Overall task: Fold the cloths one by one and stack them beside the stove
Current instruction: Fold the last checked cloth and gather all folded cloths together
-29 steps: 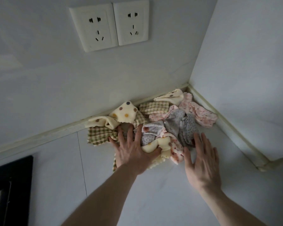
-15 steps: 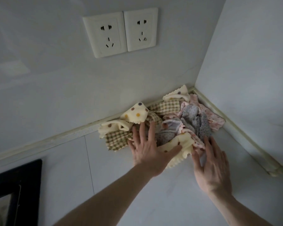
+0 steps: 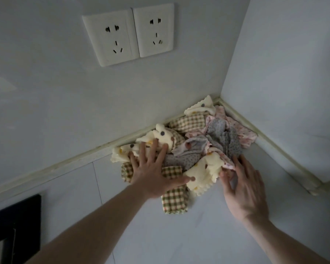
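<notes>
1. Cloths (image 3: 194, 149) lie heaped in the counter corner, under both hands.
2. Left hand (image 3: 152, 172) presses flat, fingers spread, holding nothing.
3. Right hand (image 3: 244, 187) touches the heap's edge, fingers straight.
4. Pinch one cloth only; lift clear.

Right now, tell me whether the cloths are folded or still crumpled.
Crumpled. The cloths lie in one tangled heap in the counter corner, overlapping and bunched. The left hand presses on them flat; the right hand touches the heap's edge.

white walls (image 3: 65, 111), twin sockets (image 3: 129, 34), dim light
</notes>
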Available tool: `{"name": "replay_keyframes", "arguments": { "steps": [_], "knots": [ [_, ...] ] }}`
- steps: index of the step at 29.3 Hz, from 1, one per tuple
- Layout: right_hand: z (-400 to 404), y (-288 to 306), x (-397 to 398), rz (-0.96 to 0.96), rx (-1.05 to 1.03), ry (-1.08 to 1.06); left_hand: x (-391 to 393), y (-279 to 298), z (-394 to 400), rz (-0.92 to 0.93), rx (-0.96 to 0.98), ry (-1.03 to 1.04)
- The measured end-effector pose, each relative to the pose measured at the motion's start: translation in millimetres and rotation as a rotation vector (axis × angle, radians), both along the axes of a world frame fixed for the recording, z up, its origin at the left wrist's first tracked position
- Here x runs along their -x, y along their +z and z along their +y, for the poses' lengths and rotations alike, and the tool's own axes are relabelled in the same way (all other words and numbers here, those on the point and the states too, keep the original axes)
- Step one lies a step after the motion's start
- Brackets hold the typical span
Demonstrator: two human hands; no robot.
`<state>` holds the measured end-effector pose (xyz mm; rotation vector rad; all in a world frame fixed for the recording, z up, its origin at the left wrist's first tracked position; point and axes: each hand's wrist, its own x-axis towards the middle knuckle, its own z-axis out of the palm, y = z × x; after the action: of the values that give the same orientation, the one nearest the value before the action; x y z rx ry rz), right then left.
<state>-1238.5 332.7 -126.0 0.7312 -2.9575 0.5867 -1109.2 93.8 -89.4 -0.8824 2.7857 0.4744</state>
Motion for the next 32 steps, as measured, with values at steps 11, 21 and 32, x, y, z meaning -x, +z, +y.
{"name": "replay_keyframes", "arguments": {
  "steps": [11, 21, 32],
  "knots": [
    [-1, -2, -2, -0.023, 0.087, -0.046, 40, -13, 23, 0.036, 0.071, 0.153],
    [-9, 1, 6, -0.005, -0.025, 0.013, 42, -15, 25, 0.092, 0.128, 0.169],
    [-43, 4, 38, -0.132, -0.162, -0.042, 44, -23, 24, 0.127, 0.195, 0.183]
  ]
}}
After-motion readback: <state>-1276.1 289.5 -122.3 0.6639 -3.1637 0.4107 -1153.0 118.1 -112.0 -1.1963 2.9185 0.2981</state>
